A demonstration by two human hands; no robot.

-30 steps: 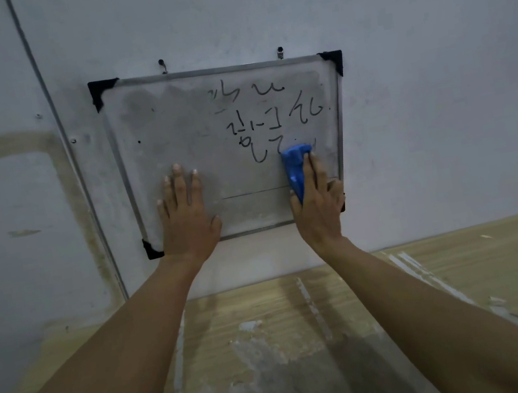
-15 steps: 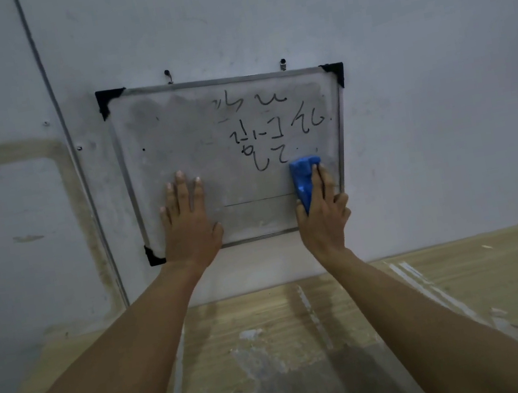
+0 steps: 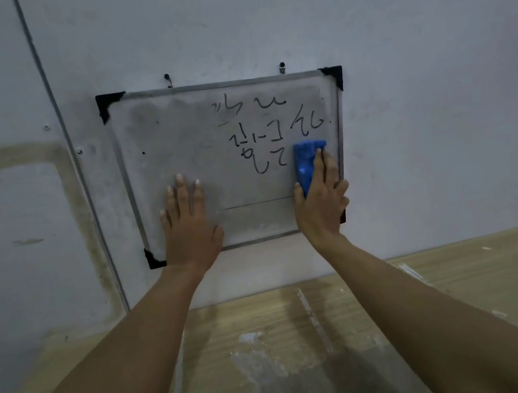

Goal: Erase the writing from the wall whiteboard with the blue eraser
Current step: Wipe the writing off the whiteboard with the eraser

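Note:
A small whiteboard with a metal frame and black corners hangs on the wall. Black writing fills its upper right part; the left half is smudged grey. My right hand presses the blue eraser flat against the board at the lower right, just below the writing. My left hand lies flat on the board's lower left, fingers spread, holding nothing.
A wooden table top with white paint stains runs below the board up to the wall. Two hooks hold the board. A thin conduit runs down the wall left of the board.
My right hand with the eraser has shifted a little to the right along the board, beneath the writing. The left hand keeps its place on the board.

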